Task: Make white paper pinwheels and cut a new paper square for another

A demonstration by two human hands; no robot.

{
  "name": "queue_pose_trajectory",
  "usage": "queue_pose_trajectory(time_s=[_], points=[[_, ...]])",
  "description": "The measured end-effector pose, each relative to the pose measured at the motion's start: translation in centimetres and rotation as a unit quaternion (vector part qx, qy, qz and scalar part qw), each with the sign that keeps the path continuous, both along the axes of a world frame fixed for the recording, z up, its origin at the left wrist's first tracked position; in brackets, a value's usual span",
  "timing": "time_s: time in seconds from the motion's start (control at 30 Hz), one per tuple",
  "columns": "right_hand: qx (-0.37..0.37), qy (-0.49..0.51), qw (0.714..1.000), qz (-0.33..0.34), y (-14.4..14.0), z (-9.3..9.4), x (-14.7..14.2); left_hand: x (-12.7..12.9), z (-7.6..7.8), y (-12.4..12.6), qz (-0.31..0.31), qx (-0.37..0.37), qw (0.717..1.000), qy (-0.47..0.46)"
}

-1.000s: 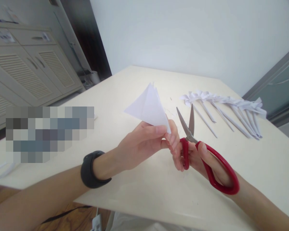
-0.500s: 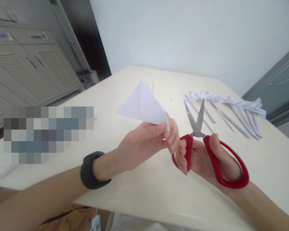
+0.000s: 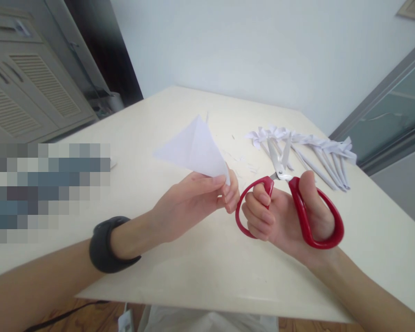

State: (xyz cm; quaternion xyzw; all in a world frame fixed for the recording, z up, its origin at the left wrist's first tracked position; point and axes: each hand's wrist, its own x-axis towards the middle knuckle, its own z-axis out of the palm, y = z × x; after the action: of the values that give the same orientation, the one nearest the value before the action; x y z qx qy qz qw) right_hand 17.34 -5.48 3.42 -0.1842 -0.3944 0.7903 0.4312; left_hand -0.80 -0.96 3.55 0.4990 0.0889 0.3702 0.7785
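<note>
Folded paper point(image 3: 193, 150), white and triangle-shaped, pinched at its narrow tip by the left hand point(image 3: 190, 205), held above the table point(image 3: 200, 276) with the wide part pointing up and away. Black band point(image 3: 105, 244) on the left wrist. Just beside, right hand point(image 3: 287, 216) closed around the red handles of the scissors point(image 3: 290, 198), thumb through the big loop, fingers through the small one, blades a little apart and pointing away. Farther, on the table, row of white paper flowers point(image 3: 300, 145) with rolled stems, small paper scraps point(image 3: 242, 159) near them. Behind, at left, grey cabinet point(image 3: 24, 92).
</note>
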Motion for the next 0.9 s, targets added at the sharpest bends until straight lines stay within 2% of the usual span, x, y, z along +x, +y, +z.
queue_pose_trajectory(time_s=[0.23, 0.33, 0.43, 0.53, 0.7, 0.9], points=[[0.020, -0.027, 0.999, -0.001, 0.0, -0.2, -0.1, 0.1, 0.1, -0.1, 0.004, -0.002, 1.000, 0.005], [0.044, -0.029, 0.999, 0.012, 0.0, -0.1, -0.1, 0.0, 0.2, -0.1, 0.010, 0.010, 1.000, 0.024], [0.086, -0.082, 0.993, 0.016, -0.1, 0.1, 0.0, -0.1, 0.2, -0.1, 0.010, 0.029, 0.997, 0.067], [0.151, -0.176, 0.973, -0.014, -0.3, 0.0, 0.1, 0.0, 0.0, -0.3, 0.021, 0.059, 0.993, 0.098], [0.239, -0.313, 0.918, -0.052, -0.9, -0.6, 0.0, 0.2, -0.2, -0.8, 0.012, 0.108, 0.988, 0.105], [0.258, -0.337, 0.905, -0.011, -1.1, -0.7, -0.3, 0.0, -0.5, -0.7, 0.107, 0.121, 0.978, 0.135]])
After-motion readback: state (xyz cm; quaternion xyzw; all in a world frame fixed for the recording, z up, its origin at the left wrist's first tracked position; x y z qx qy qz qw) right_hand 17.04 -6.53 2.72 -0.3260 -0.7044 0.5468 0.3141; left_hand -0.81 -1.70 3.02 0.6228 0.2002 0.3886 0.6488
